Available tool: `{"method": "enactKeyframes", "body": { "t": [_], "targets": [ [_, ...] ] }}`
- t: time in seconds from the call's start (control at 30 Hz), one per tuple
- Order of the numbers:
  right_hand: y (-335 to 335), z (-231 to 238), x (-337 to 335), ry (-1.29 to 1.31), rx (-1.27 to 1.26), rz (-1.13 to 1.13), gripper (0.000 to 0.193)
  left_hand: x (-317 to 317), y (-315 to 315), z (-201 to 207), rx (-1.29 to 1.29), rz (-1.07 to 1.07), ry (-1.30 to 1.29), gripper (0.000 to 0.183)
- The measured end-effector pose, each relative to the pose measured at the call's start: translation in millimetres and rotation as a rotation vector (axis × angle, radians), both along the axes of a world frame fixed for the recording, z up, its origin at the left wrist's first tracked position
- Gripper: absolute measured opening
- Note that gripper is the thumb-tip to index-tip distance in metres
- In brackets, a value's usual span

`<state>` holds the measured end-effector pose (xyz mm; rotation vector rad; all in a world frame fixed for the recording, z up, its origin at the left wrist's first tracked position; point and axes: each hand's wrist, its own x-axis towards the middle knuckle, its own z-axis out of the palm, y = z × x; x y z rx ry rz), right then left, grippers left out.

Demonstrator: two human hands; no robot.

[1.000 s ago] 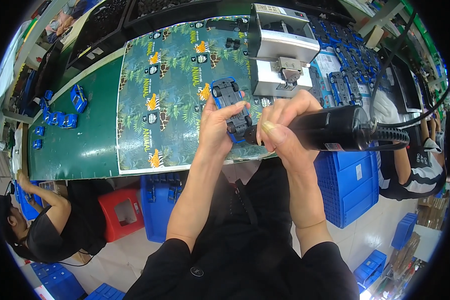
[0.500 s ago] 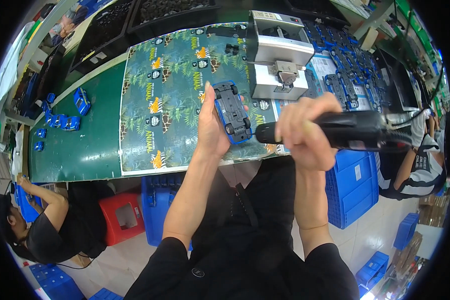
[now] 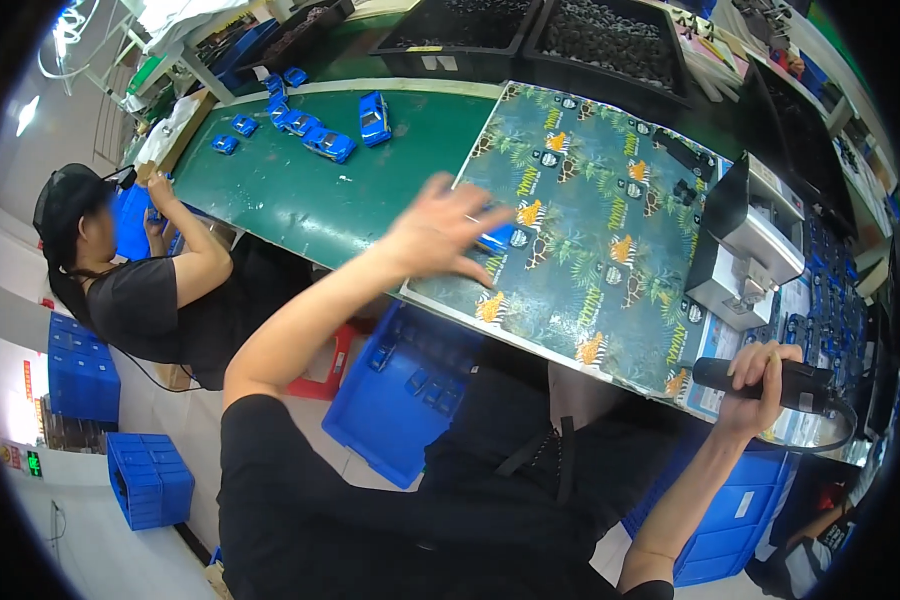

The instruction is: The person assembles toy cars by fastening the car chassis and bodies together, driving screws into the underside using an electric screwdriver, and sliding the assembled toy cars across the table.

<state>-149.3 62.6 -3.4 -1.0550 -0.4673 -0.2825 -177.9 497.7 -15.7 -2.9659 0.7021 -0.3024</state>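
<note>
My left hand [image 3: 448, 232] is stretched out over the left part of a patterned mat [image 3: 570, 290], fingers spread. Under its fingertips, partly hidden, lies a blue toy car [image 3: 497, 238]; fingers and car look close, though I cannot tell whether they touch. Off to the right, my right hand [image 3: 755, 385] is wrapped round a black electric screwdriver [image 3: 805, 385]. The tool lies roughly level near the front edge of the bench, its nose toward the left and its cable looping down at the rear.
Several blue toy cars [image 3: 374, 118] stand on the green bench top [image 3: 410, 120] at the left. A silver machine [image 3: 735, 270] stands at the right, beside rows of car bodies [image 3: 825, 320]. Black bins [image 3: 460, 25] line the back. A co-worker [image 3: 160, 290] sits at left; a blue crate [image 3: 370, 440] stands below.
My left hand has moved left with the toy car and spread its fingers over it on the mat. My right hand has drawn the screwdriver away to the right. The view has swung left.
</note>
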Motion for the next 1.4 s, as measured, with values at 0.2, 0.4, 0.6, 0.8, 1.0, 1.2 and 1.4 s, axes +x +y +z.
{"method": "enactKeyframes", "body": {
  "t": [0.2,0.4,0.6,0.8,1.0,1.2,1.4],
  "targets": [
    [14.1,-2.7,7.1,0.036,-0.002,0.059,0.007,-50.6,82.9,-18.1,-0.028,0.408,-0.232,0.097],
    [-5.4,5.5,-17.6,0.063,0.022,-0.036,0.013,-23.6,-56.5,-9.7,-0.364,-0.055,-0.223,0.064],
    [-35.6,23.9,-55.5,0.005,0.007,0.032,0.018,31.6,-249.8,29.0,-0.731,-0.579,-0.268,0.035],
    [-103.0,34.5,-86.2,-0.007,0.03,-0.096,0.022,132.7,-428.2,64.8,-0.258,-0.614,-0.084,0.04],
    [-130.4,30.0,-94.7,0.079,0.01,-0.176,0.032,207.9,-503.8,31.3,-0.089,-0.383,0.592,0.085],
    [-133.5,26.3,-92.3,0.125,0.072,-0.12,0.032,170.6,-484.9,8.2,-0.824,-0.333,0.473,0.074],
    [-126.0,27.0,-90.4,0.114,0.077,-0.14,0.029,96.9,-423.7,40.5,-1.463,-0.456,0.746,0.044]
  ]
}}
